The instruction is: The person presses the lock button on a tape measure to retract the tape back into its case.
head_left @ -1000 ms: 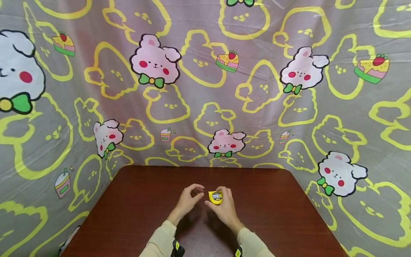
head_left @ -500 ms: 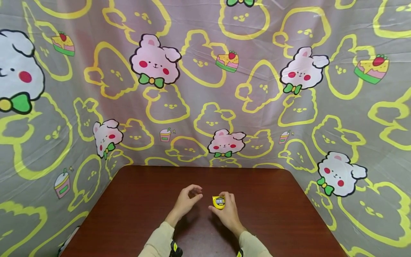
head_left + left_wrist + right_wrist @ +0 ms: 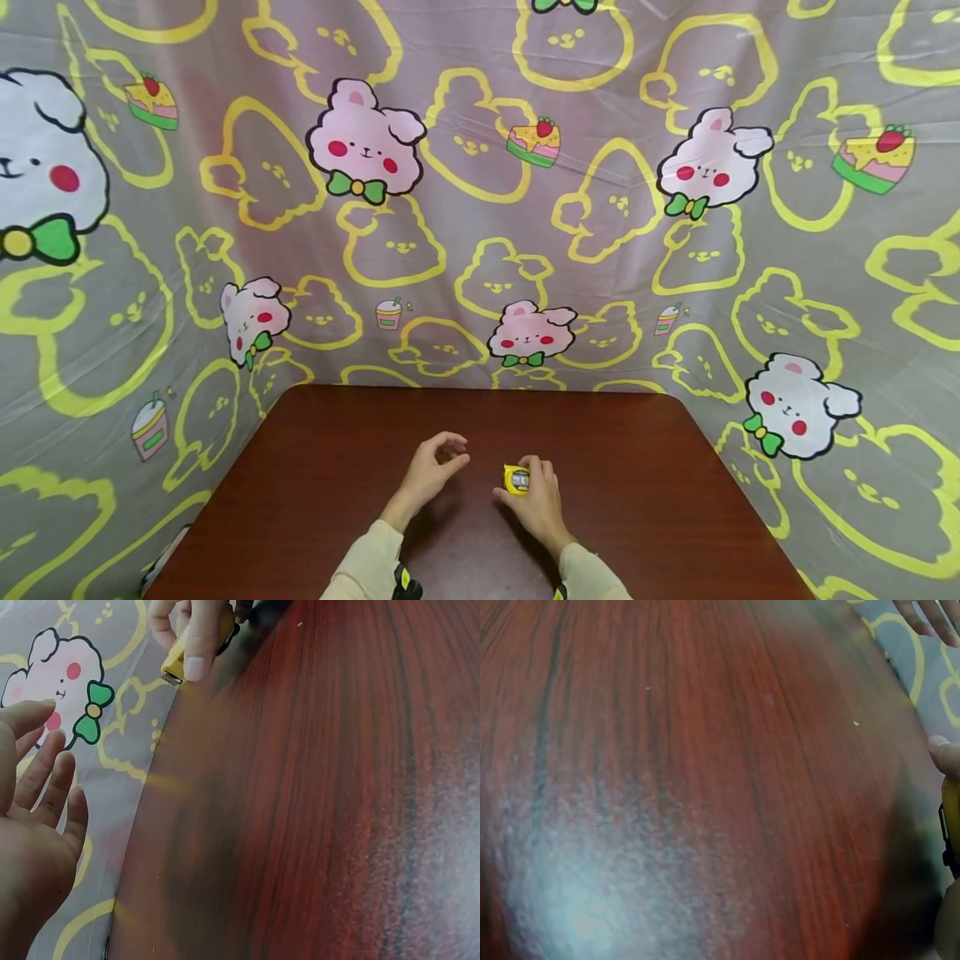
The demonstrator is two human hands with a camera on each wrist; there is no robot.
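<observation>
A yellow tape measure (image 3: pixel 516 480) with a grey label is gripped between the thumb and fingers of my right hand (image 3: pixel 538 497), above the table. In the left wrist view, the same tape measure (image 3: pixel 174 663) shows its metal end hook at the mouth of the case. My left hand (image 3: pixel 431 472) is held to the left, apart from the tape measure, its fingers loosely bent with nothing in them. Only a sliver of the tape measure (image 3: pixel 951 817) shows at the right edge of the right wrist view, by the thumb (image 3: pixel 946 755).
Beneath both hands lies a dark red-brown wooden table (image 3: pixel 352 442) with rounded far corners. A grey curtain (image 3: pixel 465 225) printed with yellow outlines and white bunny faces hangs along its back and sides. Light glares off the tabletop near the front.
The right hand has moved right and slightly toward me with the tape measure. My left hand has drifted a little left, so the gap between the hands is wider.
</observation>
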